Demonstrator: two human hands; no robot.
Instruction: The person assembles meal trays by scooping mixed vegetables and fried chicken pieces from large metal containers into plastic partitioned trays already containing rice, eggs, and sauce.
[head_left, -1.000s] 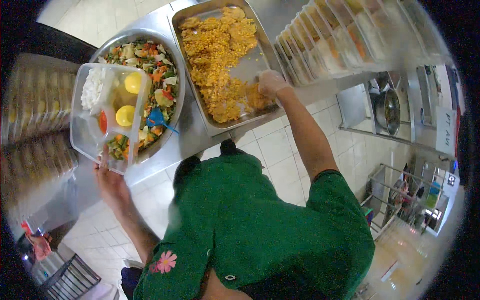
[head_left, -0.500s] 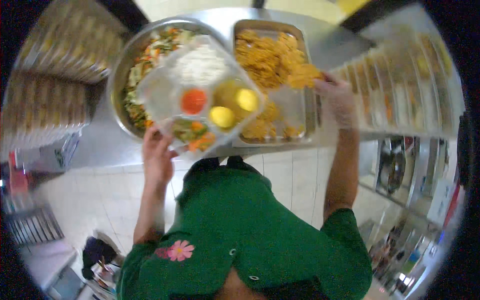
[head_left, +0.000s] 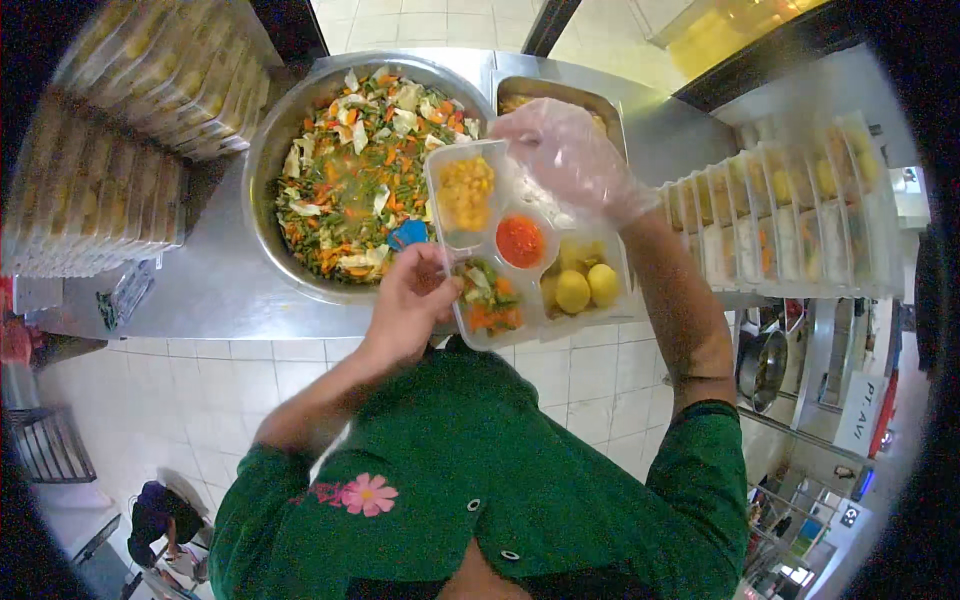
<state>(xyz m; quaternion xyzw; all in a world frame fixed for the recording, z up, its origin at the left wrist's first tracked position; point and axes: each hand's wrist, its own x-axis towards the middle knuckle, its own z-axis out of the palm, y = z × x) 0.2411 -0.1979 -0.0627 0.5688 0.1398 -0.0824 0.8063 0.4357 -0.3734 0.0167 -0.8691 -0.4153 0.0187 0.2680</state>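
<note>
My left hand (head_left: 412,308) grips the lower left edge of a clear compartment tray (head_left: 452,247), thumb over the rim. A golden-yellow crumbly food (head_left: 466,192) fills its upper left compartment; red sauce (head_left: 521,241) sits in the round middle one. White rice (head_left: 540,197), partly covered by my right hand, lies at the upper right. Mixed vegetables (head_left: 489,300) are at the lower left, two yellow egg-like balls (head_left: 587,288) at the lower right. My right hand (head_left: 570,155), in a clear plastic glove, is curled over the tray's top edge; whatever its fingers hold is hidden.
A large steel bowl (head_left: 252,205) of chopped vegetables stands left of the tray, something blue (head_left: 408,234) in it. Behind my right hand is a steel pan (head_left: 612,100). Filled trays stand stacked at the left (head_left: 100,210) and right (head_left: 780,215). Another person (head_left: 165,525) is at the lower left.
The tray has moved right and turned. My right hand has come left from the pan to the tray with golden food. Such food now lies in the tray's upper left compartment, which looked bare before.
</note>
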